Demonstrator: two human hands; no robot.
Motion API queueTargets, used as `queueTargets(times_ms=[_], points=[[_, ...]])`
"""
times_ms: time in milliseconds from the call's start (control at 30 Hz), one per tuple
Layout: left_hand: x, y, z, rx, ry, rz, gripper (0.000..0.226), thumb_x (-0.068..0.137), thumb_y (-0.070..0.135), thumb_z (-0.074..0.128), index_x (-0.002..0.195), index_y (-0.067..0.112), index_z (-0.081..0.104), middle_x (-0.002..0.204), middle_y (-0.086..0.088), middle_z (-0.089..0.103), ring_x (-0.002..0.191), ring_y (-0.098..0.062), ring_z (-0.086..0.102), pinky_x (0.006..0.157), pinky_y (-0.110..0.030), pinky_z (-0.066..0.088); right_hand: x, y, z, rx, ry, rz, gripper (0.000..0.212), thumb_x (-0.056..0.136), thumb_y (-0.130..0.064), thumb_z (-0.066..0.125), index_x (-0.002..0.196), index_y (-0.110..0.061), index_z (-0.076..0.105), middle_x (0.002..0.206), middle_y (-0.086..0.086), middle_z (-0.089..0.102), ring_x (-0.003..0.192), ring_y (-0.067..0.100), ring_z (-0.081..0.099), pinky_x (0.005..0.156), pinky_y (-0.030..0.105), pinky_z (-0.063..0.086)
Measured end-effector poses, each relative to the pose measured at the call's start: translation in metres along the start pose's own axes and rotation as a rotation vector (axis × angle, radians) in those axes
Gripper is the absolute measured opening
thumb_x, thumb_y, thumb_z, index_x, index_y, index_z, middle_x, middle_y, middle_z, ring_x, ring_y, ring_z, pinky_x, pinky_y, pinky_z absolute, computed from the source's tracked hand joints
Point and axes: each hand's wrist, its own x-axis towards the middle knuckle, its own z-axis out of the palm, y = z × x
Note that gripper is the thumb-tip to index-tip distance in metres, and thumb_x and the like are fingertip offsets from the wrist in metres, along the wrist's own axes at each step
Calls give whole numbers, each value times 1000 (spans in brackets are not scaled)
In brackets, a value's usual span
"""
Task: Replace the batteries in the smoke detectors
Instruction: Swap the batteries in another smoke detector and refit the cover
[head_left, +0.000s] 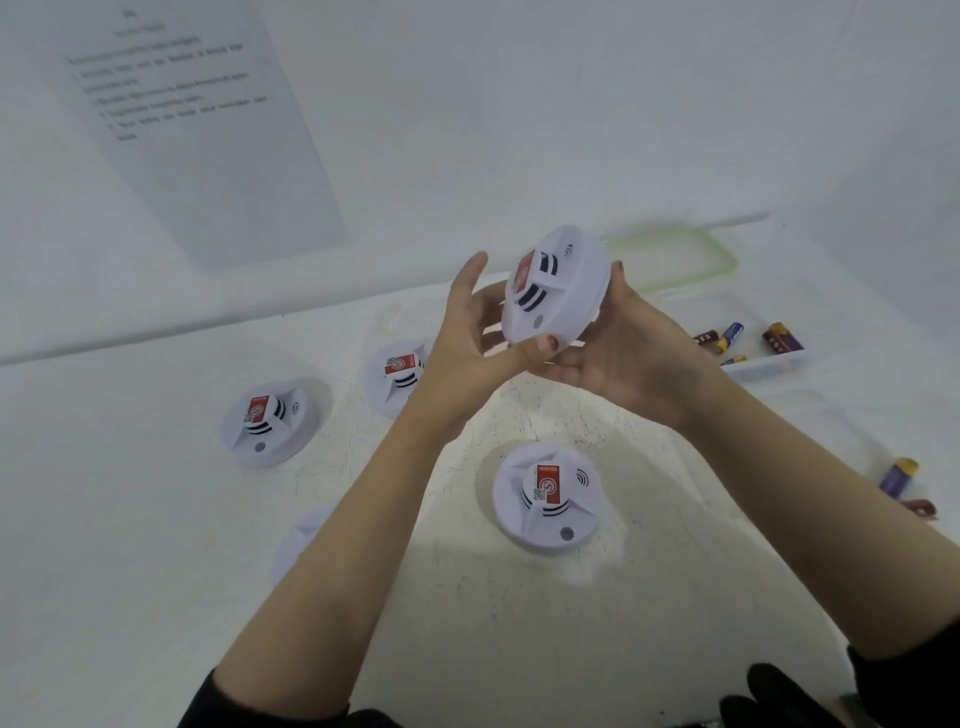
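Dark sleeves (270, 701) are seen at the bottom edge, pushed up; both bare forearms are raised over the white table (156, 519) and meet near centre.

Right hand (623, 358): palm is turned up and leftward, fingers are wrapped round the back of a white smoke detector (556, 286), and one fingertip is shown over its upper right rim. The unit is clamped in this hand, lifted off the table and tilted on edge, its red-labelled face turned toward the camera.

Left hand (467, 343): fingers are spread apart, with the forefinger raised straight and clear of the unit. The thumb is laid on the lower rim. The other fingers are loosely bent at the left edge; contact there cannot be told.

Three more detectors are laid face up on the table: one at front centre (548, 493), one at left (272, 421), and one (395, 371) partly hidden behind the left wrist. A further white disc (298, 540) is largely covered by the left forearm.

At right, a clear tray (763, 364) of batteries (782, 336) is partly blocked by the right wrist. Loose batteries (898, 475) are seen at the far right. A green-rimmed lid (691, 260) lies behind the held unit. A printed sheet (208, 130) is fixed to the wall; its text is blurred.
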Motion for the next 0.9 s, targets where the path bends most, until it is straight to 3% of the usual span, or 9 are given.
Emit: queueTargets(times_ms=[100, 200, 333, 500, 600, 800, 900], points=[[-9, 5, -1, 131, 26, 71, 104, 58, 53, 74, 147, 32, 24, 132, 22, 50, 125, 5, 46, 107, -23, 37, -5, -4, 9, -17, 2, -80, 63, 86, -47, 47, 144, -24, 34, 135, 11, 54, 114, 33, 59, 90, 43, 52], [-17, 9, -3, 185, 32, 149, 103, 62, 49, 76, 149, 25, 28, 144, 10, 46, 129, 1, 45, 105, -20, 39, -10, -2, 10, -198, 34, -120, 46, 93, -34, 47, 137, -38, 36, 118, 8, 63, 99, 31, 59, 87, 43, 47], [-21, 14, -13, 274, -7, 221, 103, 61, 42, 83, 148, 24, 30, 144, 6, 48, 129, -7, 48, 105, -23, 42, -19, 7, 12, -433, 107, -170, 49, 89, -33, 55, 134, -42, 38, 94, 5, 68, 80, 19, 59, 77, 35, 44], [-37, 7, -18, 377, -59, 224, 96, 59, 23, 88, 143, 17, 42, 138, 8, 53, 126, -5, 51, 99, -15, 43, -37, 12, 20, -547, 300, -293, 45, 83, -23, 68, 124, -35, 53, 106, 4, 65, 91, 17, 64, 66, 25, 53], [-54, -2, -14, 363, -59, 182, 96, 61, 23, 89, 143, 23, 40, 140, 14, 51, 127, -1, 49, 99, -13, 41, -50, 20, 28, -567, 354, -313, 39, 86, -14, 65, 118, -35, 57, 108, 4, 63, 85, 12, 66, 59, 23, 54], [-82, -14, -7, 292, -133, 46, 113, 53, 12, 95, 145, 32, 33, 137, 25, 46, 124, 13, 44, 92, -5, 41, -69, 41, 35, -595, 268, -252, 29, 87, -8, 61, 112, -23, 64, 109, -3, 66, 89, 14, 67, 64, 27, 56], [-91, -16, -6, 228, -126, 12, 106, 50, 13, 91, 138, 36, 36, 126, 29, 53, 119, 9, 50, 87, -10, 46, -74, 45, 38, -590, 199, -216, 28, 89, -9, 60, 114, -20, 66, 116, -8, 66, 97, 14, 67, 73, 31, 57]])
